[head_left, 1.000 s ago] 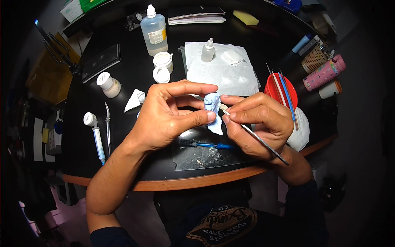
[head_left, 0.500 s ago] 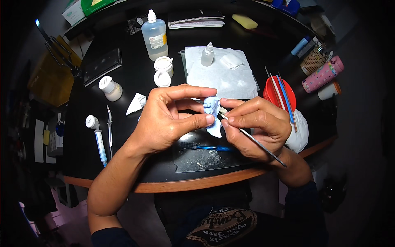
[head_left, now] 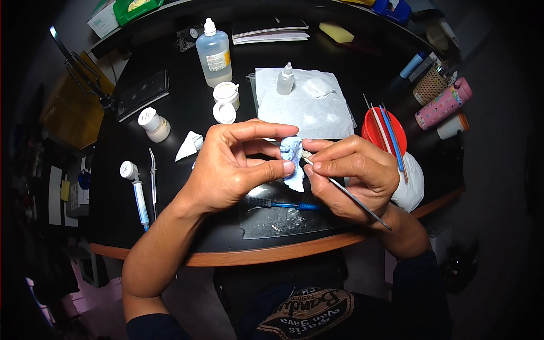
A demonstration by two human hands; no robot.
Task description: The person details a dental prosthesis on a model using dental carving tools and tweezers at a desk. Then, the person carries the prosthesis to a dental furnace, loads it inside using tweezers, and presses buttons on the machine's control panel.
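My left hand [head_left: 226, 164] pinches a lumpy light-blue putty-like mold [head_left: 293, 180] between thumb and fingertips, upright above the table. Closed around a thin metal hand tool [head_left: 361, 205] is my right hand [head_left: 365, 175], just right of the mold. The tool slants from the fingertips down to the lower right. A small off-white lumpy piece [head_left: 306, 154] shows between the right fingertips and the mold's right edge; whether it touches the mold I cannot tell. Under the hands lie a blue pen-like tool [head_left: 303, 205] and a dark plate with white smears [head_left: 266, 226].
Left are a capped jar [head_left: 154, 124], a syringe [head_left: 140, 201] and tweezers [head_left: 153, 175]. Beyond stand a large bottle [head_left: 215, 59], white tubs [head_left: 225, 111] and a dropper bottle [head_left: 285, 82] on white paper [head_left: 334, 116]. A red bowl [head_left: 371, 136] with thin tools sits right.
Both hands keep their grips and nearly the same place. The mold and the tool have shifted only very slightly; the whole view has moved a little.
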